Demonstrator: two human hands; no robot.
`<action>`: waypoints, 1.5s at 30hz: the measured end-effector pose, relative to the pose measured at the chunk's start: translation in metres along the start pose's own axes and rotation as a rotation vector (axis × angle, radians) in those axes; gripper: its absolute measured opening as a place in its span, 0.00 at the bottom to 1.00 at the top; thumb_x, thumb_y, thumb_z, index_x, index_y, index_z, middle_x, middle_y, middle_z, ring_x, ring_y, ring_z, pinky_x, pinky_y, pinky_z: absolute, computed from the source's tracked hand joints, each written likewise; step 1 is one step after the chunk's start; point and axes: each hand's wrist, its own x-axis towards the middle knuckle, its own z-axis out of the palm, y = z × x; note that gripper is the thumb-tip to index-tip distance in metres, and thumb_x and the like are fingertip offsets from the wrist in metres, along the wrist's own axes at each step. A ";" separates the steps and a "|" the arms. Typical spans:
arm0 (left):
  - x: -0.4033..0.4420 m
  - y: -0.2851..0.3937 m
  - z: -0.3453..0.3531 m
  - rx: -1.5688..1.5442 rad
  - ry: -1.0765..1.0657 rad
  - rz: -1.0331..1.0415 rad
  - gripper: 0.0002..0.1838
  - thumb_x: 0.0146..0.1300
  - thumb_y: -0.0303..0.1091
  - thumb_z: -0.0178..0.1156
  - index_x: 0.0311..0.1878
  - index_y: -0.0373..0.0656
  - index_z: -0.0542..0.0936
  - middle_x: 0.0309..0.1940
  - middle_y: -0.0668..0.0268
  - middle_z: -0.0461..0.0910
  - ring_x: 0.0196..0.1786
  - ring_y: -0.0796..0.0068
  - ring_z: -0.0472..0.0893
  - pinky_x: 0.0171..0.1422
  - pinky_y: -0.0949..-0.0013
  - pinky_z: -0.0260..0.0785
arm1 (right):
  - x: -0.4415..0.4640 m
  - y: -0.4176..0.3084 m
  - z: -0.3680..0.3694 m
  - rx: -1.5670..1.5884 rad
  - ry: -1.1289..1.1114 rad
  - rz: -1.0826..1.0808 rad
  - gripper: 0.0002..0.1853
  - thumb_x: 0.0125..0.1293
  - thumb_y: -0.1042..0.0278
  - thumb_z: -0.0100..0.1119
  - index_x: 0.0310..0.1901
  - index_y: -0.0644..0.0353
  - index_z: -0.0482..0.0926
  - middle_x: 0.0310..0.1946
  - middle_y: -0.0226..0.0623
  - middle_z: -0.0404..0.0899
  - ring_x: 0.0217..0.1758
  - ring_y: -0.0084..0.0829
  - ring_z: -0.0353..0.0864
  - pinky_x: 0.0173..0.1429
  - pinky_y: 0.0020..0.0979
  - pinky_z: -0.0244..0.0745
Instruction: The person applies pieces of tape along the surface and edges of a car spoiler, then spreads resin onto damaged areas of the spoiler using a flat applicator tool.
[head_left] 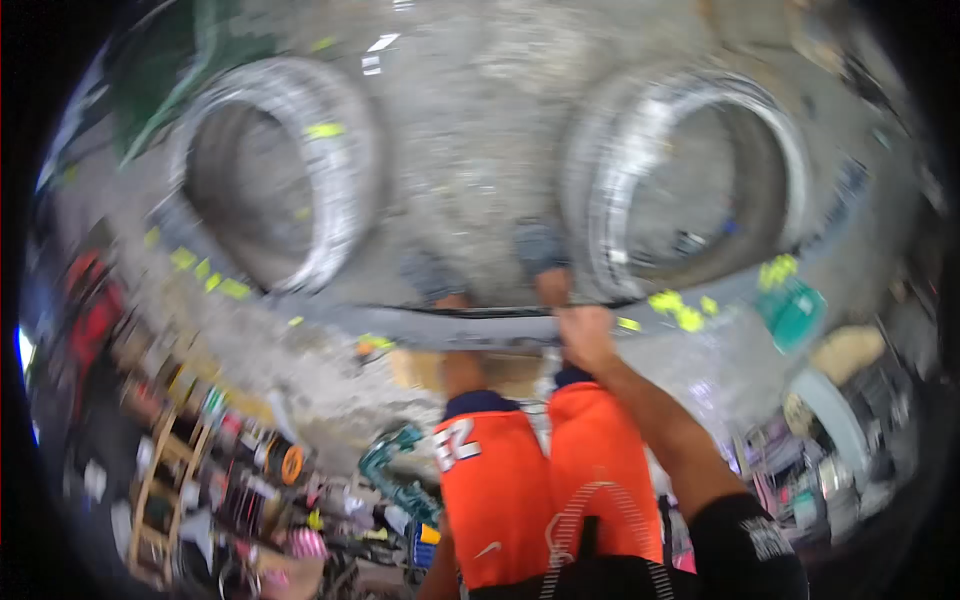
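A long, curved grey panel [490, 327], shaped like a car bumper, stretches across the view in front of my shins. It lies against the near sides of two tyres. My right hand [588, 337] is closed at the panel's edge, near its middle; motion blur softens the fingers. Bright yellow-green patches [685, 312] mark the panel towards both ends. Only a bit of my left arm shows beside my orange shorts at the bottom, and the left hand is out of sight.
The left tyre [345, 170] and right tyre [592, 165] lie on the concrete floor [470, 120]. My feet stand between them. Behind the panel are a wooden ladder-like frame [160, 490], an orange ring [291, 465], a teal container [795, 316] and much mixed clutter.
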 end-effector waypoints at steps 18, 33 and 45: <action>0.047 0.039 0.071 -0.090 0.162 -0.199 0.16 0.72 0.44 0.58 0.53 0.44 0.82 0.35 0.61 0.80 0.36 0.67 0.80 0.39 0.64 0.72 | 0.206 0.304 -0.158 -0.174 0.571 0.636 0.44 0.53 0.44 0.76 0.65 0.68 0.76 0.53 0.61 0.83 0.57 0.57 0.81 0.63 0.48 0.76; 0.042 -0.117 0.024 0.030 0.309 -0.261 0.15 0.72 0.46 0.61 0.47 0.44 0.84 0.26 0.67 0.77 0.27 0.77 0.77 0.29 0.67 0.67 | 0.236 0.503 -0.175 -0.167 0.230 0.552 0.40 0.64 0.41 0.66 0.68 0.67 0.75 0.63 0.56 0.79 0.67 0.50 0.78 0.71 0.43 0.69; 0.216 -0.016 -0.021 -0.638 0.812 -0.175 0.38 0.65 0.60 0.70 0.52 0.26 0.81 0.26 0.65 0.77 0.23 0.74 0.74 0.28 0.66 0.68 | 0.113 0.402 -0.329 -0.432 0.186 0.408 0.39 0.66 0.43 0.67 0.70 0.64 0.75 0.70 0.43 0.76 0.72 0.45 0.74 0.76 0.39 0.63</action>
